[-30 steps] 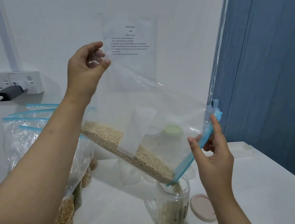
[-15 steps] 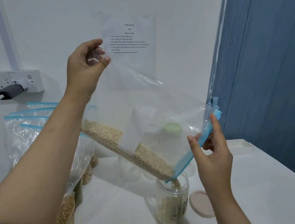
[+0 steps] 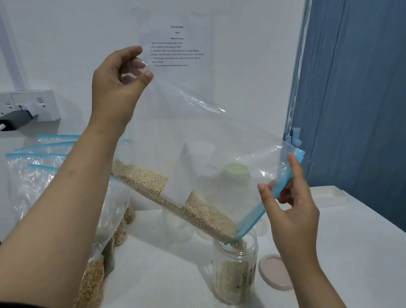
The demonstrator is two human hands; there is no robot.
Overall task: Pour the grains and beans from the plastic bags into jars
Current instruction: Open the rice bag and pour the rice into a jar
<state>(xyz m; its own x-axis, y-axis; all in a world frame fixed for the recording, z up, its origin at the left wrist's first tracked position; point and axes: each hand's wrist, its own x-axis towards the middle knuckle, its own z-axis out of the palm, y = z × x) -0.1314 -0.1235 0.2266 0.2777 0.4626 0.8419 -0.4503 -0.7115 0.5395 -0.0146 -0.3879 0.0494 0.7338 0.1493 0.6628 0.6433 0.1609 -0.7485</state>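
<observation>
Behind the tilted bag (image 3: 223, 141), pinched by both hands' fingers (image 3: 143, 69), a green-lidded jar (image 3: 235, 180) blurs.

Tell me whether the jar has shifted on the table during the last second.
No. The jar sits in the same spot beside the lid lying to its right. Only the camera view has drifted slightly.

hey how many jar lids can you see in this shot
2. A pink lid lies flat on the table, right of the open jar. A green lid sits on a jar behind, seen through the held bag. Others may be hidden.
</observation>
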